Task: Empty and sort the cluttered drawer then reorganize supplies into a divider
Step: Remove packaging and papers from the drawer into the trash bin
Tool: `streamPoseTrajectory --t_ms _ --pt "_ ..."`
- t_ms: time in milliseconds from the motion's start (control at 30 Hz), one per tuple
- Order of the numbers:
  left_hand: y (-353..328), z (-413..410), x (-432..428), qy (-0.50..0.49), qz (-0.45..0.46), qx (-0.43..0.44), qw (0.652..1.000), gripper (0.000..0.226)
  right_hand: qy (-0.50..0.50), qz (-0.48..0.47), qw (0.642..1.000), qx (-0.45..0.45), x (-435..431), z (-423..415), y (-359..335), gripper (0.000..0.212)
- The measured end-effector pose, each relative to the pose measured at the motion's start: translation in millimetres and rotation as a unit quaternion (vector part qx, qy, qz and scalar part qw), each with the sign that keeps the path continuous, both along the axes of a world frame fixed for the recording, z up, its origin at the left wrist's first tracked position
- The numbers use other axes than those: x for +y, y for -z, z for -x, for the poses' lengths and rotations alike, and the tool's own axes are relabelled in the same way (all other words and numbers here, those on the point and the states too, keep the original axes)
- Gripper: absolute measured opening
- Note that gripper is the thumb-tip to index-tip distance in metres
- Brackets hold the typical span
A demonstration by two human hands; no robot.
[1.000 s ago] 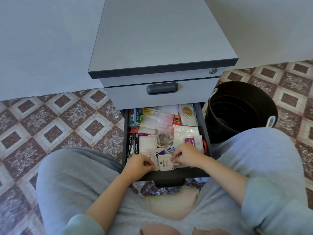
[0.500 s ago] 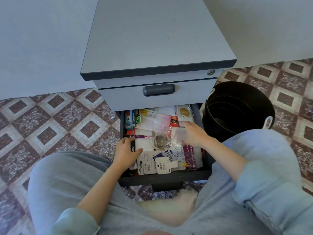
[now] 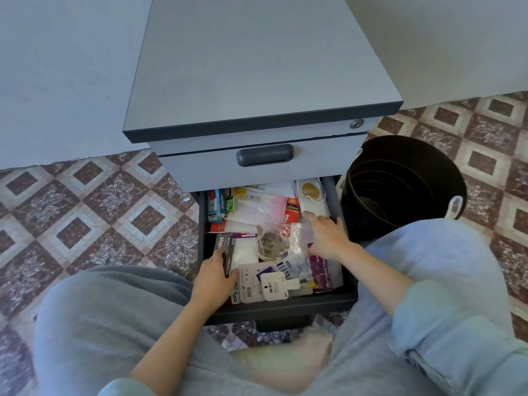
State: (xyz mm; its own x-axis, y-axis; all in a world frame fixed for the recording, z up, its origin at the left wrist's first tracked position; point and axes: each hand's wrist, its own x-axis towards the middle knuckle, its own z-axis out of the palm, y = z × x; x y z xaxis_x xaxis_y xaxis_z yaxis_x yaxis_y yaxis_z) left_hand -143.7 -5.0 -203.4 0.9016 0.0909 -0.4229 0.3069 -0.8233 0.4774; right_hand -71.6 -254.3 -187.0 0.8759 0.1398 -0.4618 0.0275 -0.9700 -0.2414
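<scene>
**Lower centre, inside the open drawer: both hands on packs**

Right hand [image 3: 325, 238] fingers curl round a crinkled clear plastic bag [image 3: 302, 238] and pinch it at the drawer's right side, centre-right of frame. Left hand [image 3: 214, 277] has its thumb laid on a black stapler pack [image 3: 224, 250] at the drawer's left side. Its other fingers are hidden behind the pack, so it looks like a grip but the hold can't be fully seen.

Judged step: emptying, one item per hand. The bag is limp and slippery, so lift it straight up and check nothing loose rides along. The stapler pack is stiff and partly tucked among neighbours, so slide it free before lifting or the white tagged cards [image 3: 274, 284] lying across the pile get dragged. Most clutter sits untouched, so this reads as an early stage. No divider is in view.

Drawer [image 3: 285, 307] is dark, pulled out from a grey cabinet [image 3: 257, 67], crammed with overlapping packets. Black bucket [image 3: 400, 190] stands just beside it, right of frame. Patterned brown-and-cream tile floor [image 3: 85, 210] runs left and upper right; plain pale wall fills the top. Person's grey-trousered knees flank the drawer at the bottom of frame.
</scene>
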Motion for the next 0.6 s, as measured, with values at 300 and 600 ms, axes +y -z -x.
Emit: streamPoseTrajectory --t_ms 300,600 --pt "-2.1 -3.3 0.3 0.005 -0.021 -0.057 0.998 0.057 -0.015 -0.008 0.987 0.16 -0.1 2.5 -5.4 0.064" --pt "1.6 -18.9 4.4 -0.003 -0.039 0.016 0.999 0.058 -0.013 -0.008 0.991 0.133 -4.7 3.1 -6.1 0.022"
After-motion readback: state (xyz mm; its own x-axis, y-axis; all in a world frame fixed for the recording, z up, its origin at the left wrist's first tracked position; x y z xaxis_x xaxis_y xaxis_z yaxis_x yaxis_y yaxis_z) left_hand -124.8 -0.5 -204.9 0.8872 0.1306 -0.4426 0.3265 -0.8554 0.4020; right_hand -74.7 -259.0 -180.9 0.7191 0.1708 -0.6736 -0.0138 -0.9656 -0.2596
